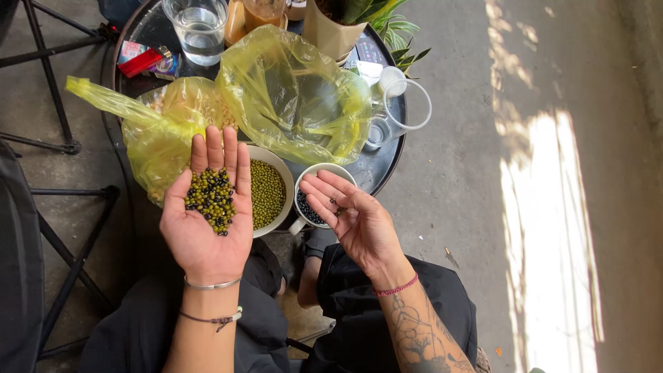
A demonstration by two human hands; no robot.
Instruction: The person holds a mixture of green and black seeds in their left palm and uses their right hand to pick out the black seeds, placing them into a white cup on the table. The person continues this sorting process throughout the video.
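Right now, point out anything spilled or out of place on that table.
Nothing is spilled. The beans in the left hand mix green with black, unlike the all-green bowl. The right hand holds a few dark ones.

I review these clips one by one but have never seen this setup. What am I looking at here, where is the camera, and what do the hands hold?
One picture, from a camera on the person's head, looking down at their lap and a small round table. The left hand lies palm up, open, with a heap of mixed green and dark beans. The right hand is open above a white cup of dark beans, a few beans on its fingers. A white bowl of green beans, yellow plastic bags and a water glass stand on the table.
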